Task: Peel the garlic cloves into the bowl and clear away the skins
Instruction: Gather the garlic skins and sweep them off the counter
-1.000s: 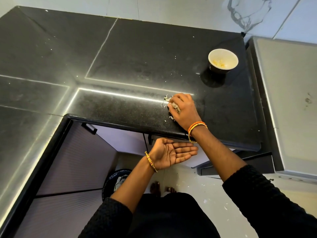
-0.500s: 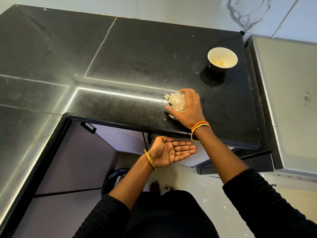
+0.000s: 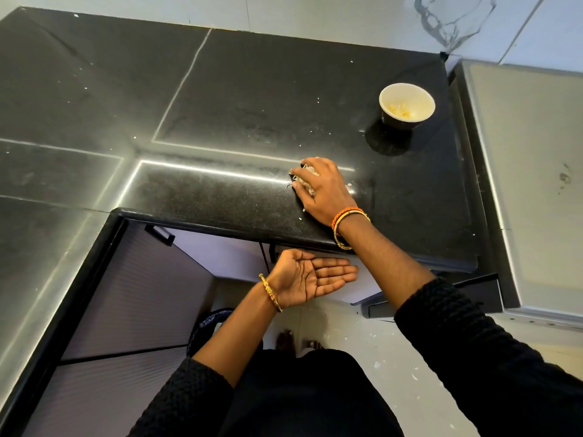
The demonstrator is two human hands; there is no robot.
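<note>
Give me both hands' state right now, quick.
Left hand: open, palm up below the counter edge, holding nothing.
Right hand: fingers curled over the garlic skins on the counter.

The countertop (image 3: 252, 99) is polished black speckled stone, glossy under reflected light. Papery garlic skins (image 3: 307, 181) look dry and thin; the bowl (image 3: 407, 104) at upper right seems glazed ceramic

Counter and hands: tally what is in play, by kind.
Bowl: 1
Pile of garlic skins: 1
Hands: 2, the right hand and the left hand
Wrists with bangles: 2
Total: 6
</note>
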